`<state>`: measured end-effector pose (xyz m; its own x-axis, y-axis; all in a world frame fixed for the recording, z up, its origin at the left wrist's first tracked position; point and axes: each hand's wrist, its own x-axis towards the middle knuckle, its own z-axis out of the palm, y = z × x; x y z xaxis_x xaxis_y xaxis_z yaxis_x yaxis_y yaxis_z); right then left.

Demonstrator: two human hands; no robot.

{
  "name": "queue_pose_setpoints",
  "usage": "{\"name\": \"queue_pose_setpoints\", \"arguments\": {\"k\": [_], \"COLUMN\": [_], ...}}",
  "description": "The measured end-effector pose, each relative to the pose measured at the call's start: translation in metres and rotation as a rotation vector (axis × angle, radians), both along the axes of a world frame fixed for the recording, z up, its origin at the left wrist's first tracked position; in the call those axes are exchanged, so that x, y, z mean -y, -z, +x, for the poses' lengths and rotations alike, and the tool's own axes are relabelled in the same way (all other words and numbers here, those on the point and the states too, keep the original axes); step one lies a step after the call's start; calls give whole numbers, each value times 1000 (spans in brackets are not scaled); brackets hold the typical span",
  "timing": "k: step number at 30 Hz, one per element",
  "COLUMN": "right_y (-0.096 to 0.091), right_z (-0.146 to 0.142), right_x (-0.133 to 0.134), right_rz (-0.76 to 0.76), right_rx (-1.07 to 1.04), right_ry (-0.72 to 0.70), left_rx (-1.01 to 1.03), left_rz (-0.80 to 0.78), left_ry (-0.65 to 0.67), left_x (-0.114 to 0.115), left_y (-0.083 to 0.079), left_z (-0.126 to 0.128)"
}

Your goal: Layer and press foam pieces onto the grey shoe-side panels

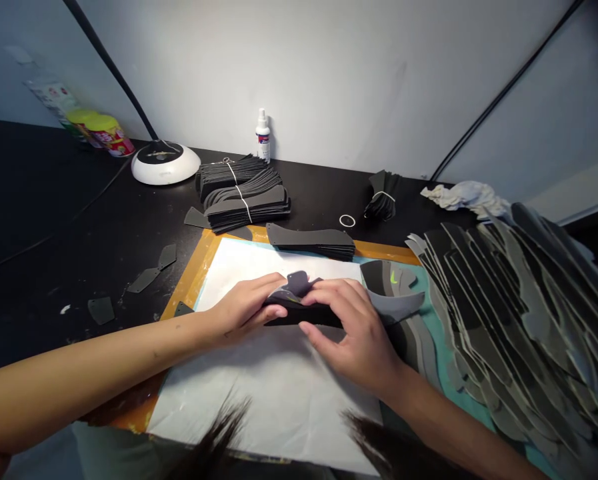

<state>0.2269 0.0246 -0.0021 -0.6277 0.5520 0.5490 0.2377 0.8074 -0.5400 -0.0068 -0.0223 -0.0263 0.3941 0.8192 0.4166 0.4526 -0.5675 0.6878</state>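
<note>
My left hand (243, 308) and my right hand (351, 327) meet over a white sheet (273, 393) in the middle of the table. Both are closed on a small dark shoe-upper piece (299, 285), grey on top and black beneath, which lies on the sheet. My left fingers pinch its left end. My right fingers curl over its right side and press down. The piece's lower edge is partly hidden by my fingers.
A long fanned row of grey and black cut pieces (519, 320) fills the right side. Bundled black stacks (243, 193) and a looser stack (313, 241) lie behind the sheet. Farther back stand a white lamp base (165, 163), a small bottle (263, 135), a crumpled cloth (466, 197) and colourful jars (101, 132).
</note>
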Motion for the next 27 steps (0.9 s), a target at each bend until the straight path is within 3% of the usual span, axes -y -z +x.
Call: {"name": "queue_pose_setpoints", "arguments": {"k": [6, 17, 27], "right_y": [3, 1, 0], "right_z": [1, 6, 5], "right_x": [2, 0, 6], "right_rz": [37, 113, 147], "right_rx": [5, 26, 55], "right_ry": [-15, -54, -79], "left_rx": [42, 165, 179], "left_rz": [22, -218, -162], "left_ry": [74, 77, 122], "left_x": [-1, 4, -1], "left_y": [5, 19, 5], "left_z": [-1, -5, -6]}}
